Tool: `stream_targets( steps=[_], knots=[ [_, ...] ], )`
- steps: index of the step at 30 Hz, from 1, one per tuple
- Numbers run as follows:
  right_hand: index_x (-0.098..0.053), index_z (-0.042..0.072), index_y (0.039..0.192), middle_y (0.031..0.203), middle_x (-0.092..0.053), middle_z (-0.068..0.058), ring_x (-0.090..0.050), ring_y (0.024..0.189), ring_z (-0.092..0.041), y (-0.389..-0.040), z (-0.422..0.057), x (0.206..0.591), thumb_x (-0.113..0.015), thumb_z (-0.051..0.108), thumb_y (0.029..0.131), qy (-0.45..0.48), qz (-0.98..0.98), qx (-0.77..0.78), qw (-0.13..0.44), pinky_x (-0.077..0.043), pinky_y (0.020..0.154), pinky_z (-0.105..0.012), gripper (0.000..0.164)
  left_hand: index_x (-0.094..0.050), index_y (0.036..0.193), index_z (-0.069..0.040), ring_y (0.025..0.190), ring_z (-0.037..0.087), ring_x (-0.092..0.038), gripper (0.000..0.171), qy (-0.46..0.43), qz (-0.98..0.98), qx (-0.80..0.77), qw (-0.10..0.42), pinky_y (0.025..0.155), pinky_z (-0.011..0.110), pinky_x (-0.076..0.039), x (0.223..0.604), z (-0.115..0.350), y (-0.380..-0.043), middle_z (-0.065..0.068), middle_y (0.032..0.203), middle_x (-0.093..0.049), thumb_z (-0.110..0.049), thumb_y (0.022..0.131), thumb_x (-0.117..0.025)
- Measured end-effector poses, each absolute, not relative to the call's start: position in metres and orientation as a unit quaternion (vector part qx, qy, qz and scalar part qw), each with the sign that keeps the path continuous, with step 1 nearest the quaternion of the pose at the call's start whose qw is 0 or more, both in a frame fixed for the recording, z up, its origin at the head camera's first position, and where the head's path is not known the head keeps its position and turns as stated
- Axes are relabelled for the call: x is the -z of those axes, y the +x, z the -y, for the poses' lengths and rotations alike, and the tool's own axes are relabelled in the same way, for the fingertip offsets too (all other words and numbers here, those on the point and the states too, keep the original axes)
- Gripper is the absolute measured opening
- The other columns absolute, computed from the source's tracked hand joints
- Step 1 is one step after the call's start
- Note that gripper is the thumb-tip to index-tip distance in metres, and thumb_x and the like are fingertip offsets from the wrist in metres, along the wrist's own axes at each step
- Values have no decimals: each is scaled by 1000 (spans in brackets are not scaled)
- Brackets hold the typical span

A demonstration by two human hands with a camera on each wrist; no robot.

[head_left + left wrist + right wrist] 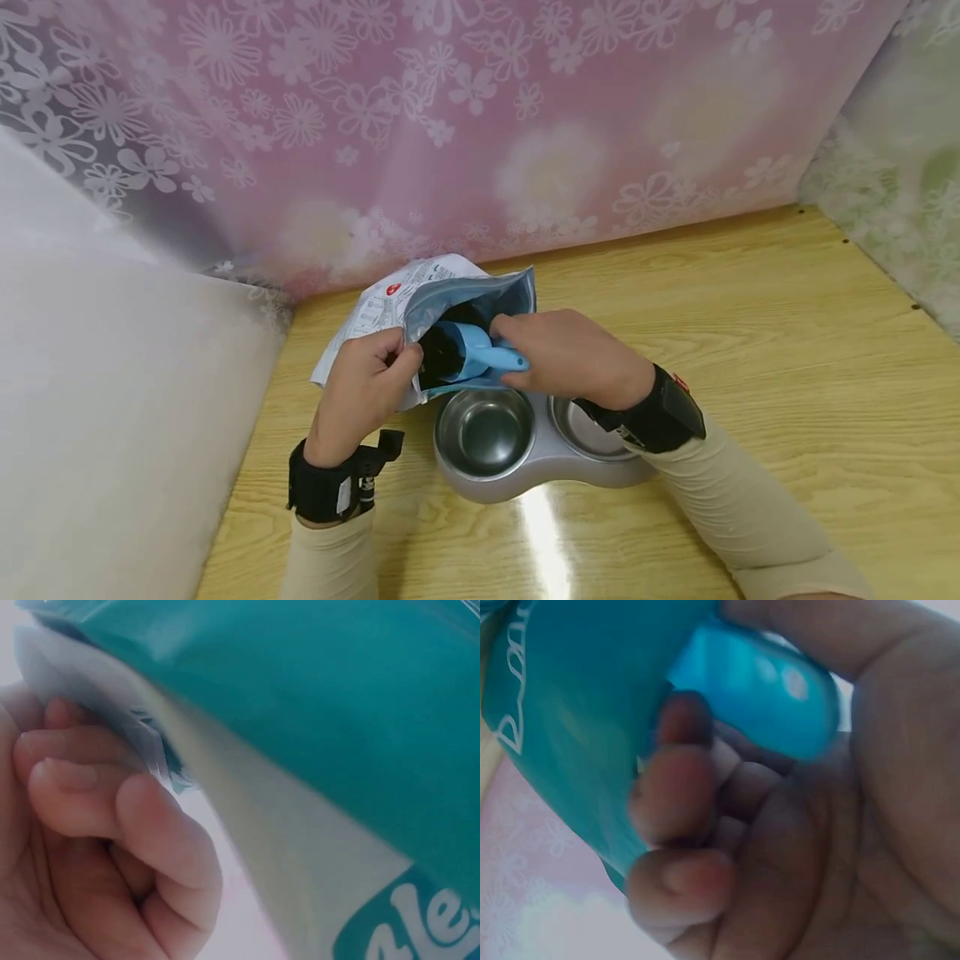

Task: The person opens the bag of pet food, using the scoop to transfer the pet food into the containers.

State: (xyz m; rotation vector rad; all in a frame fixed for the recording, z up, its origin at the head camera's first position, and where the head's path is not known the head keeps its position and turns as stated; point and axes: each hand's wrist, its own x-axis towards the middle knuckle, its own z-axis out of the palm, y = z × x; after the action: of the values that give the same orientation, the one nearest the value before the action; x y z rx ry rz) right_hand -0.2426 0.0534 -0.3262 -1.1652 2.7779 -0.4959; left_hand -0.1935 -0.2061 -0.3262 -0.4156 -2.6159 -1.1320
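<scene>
Hands (363, 392) (573, 352), blue scoop (474, 352) between them

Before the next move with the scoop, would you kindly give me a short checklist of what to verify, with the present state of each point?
1. Bag mouth open: ok, it gapes around the scoop.
2. Bag steadied: ok, the left hand pinches its edge.
3. Scoop held: ok, the right hand grips its handle.
4. Scoop loaded: cannot tell, the inside is too dark.
5. Scoop clear of the bag: not ok, its front end is inside the mouth.
6. Left-hand bowl uncovered: ok, its shiny metal bottom shows.
</scene>
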Motion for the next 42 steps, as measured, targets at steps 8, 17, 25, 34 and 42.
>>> stream_targets(
  steps=[8, 17, 25, 34, 42],
  knots=[
    [-61, 14, 88, 69, -50, 6, -46, 59, -13, -247, -55, 326, -74, 21, 92, -376, -910, 174, -22, -37, 56, -30, 15, -37, 58, -16, 42, 15, -29, 45, -142, 893, 405, 135, 45, 28, -19, 328, 210, -197, -6, 54, -26, -8, 96, -60],
    [-61, 12, 87, 63, -46, 6, -41, 52, -10, -249, -47, 336, -75, 34, 95, -426, -881, 180, -105, -32, 51, -28, 27, -38, 59, -16, 43, 16, -29, 43, -145, 888, 416, 132, 45, 28, -19, 331, 212, -199, -4, 54, -27, -8, 97, -57],
    [-58, 11, 83, 59, -42, 4, -41, 50, -12, -248, -43, 339, -68, 39, 99, -396, -891, 192, -114, -32, 51, -30, 34, -38, 59, -15, 43, 18, -30, 43, -137, 886, 422, 134, 45, 29, -18, 333, 211, -200, -3, 53, -26, -8, 97, -58],
    [-53, 13, 88, 66, -31, 5, -40, 57, -14, -251, -39, 341, -66, 35, 101, -389, -891, 221, -77, -31, 57, -30, 29, -38, 59, -15, 44, 18, -29, 43, -128, 891, 412, 144, 45, 28, -19, 333, 213, -202, -3, 54, -25, -9, 98, -57],
    [-62, 14, 105, 85, -53, 1, -51, 73, -16, -254, -45, 338, -66, 30, 102, -374, -896, 233, -52, -42, 65, -34, 17, -39, 60, -14, 42, 18, -32, 43, -127, 892, 409, 145, 45, 29, -19, 334, 213, -203, -2, 53, -28, -12, 100, -57]
  ],
)
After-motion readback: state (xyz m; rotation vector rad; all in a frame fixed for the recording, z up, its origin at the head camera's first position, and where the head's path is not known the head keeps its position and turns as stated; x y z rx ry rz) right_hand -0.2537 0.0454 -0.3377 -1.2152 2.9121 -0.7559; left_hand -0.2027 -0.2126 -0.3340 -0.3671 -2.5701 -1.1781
